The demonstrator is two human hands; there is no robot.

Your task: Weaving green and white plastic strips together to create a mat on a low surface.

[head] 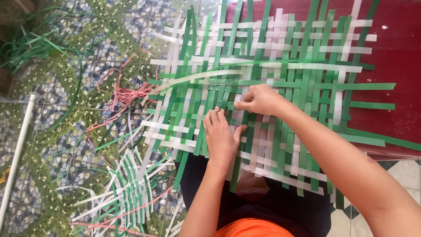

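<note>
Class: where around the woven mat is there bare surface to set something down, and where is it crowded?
Free: the dark red surface right of the green-and-white woven strap mat; patterned pebble floor between white pipe and pink string. Crowded: loose strips lower left.

Both arms are bare, with no sleeves, rings, watch or bracelet on the left hand (220,137) or right hand (259,100). Below the hands show dark trousers (280,206) and an orange garment (254,229).

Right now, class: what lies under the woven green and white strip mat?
Under the mat show a dark red surface, pebble-patterned floor and the person's dark-clothed lap. Whatever lies beneath its middle, where the left hand presses, is covered.
</note>
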